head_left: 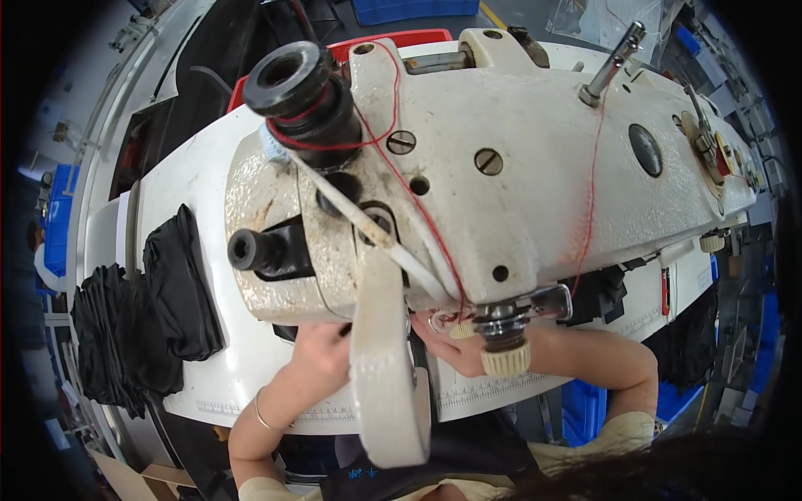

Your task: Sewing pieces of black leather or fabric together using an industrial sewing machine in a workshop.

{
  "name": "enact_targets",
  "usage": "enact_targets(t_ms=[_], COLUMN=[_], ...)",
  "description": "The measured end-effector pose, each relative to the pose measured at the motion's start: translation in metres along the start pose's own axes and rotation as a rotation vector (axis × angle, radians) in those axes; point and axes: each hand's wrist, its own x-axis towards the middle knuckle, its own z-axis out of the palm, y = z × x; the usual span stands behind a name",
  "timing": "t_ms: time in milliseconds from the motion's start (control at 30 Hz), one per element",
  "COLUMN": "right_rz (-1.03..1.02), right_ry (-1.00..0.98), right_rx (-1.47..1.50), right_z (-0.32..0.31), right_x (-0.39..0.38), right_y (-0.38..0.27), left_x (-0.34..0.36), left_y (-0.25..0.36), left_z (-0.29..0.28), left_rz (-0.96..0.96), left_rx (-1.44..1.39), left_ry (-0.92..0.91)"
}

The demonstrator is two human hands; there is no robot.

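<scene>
A white sewing machine (535, 200) fills the middle of the view and hides much of my hands. My left hand (322, 355) is below the machine's head, its visible fingers bent; the fingertips and whatever they hold are hidden. A little black cloth (286, 332) shows beside it. To the right of the curved white lever (384, 367), my right hand (447, 346) rests near the needle area with its visible fingers stretched out, partly covered by the tension knob (505, 359). Red thread (418, 200) runs over the machine down to this knob.
Folded black cloth pieces (180, 288) lie at the left of the white table (230, 384), some hanging past its edge. More black pieces (597, 296) sit right of the machine. Blue bins (585, 409) stand below the right side; a red tray (418, 37) is behind.
</scene>
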Motion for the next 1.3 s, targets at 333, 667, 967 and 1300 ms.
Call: enact_targets(t_ms=[333,667,967,1300], right_rz=[0.026,0.016,0.067,0.310], right_ry=[0.043,0.000,-0.036,0.109], right_rx=[0.035,0.066,0.102,1.059], right_z=[-0.019,-0.020,0.013,-0.043], right_x=[0.006,0.007,0.002,-0.009], right_y=[-0.015,-0.013,-0.007,-0.056], left_x=[-0.022,-0.013,-0.004,-0.001], left_y=[0.020,0.020,-0.032,0.085], left_z=[0.034,0.030,0.045,-0.039], left_rz=[0.038,0.272,0.183,0.363], left_rx=[0.077,0.430,0.254,0.664], left_ry=[-0.162,-0.043,0.044,-0.247])
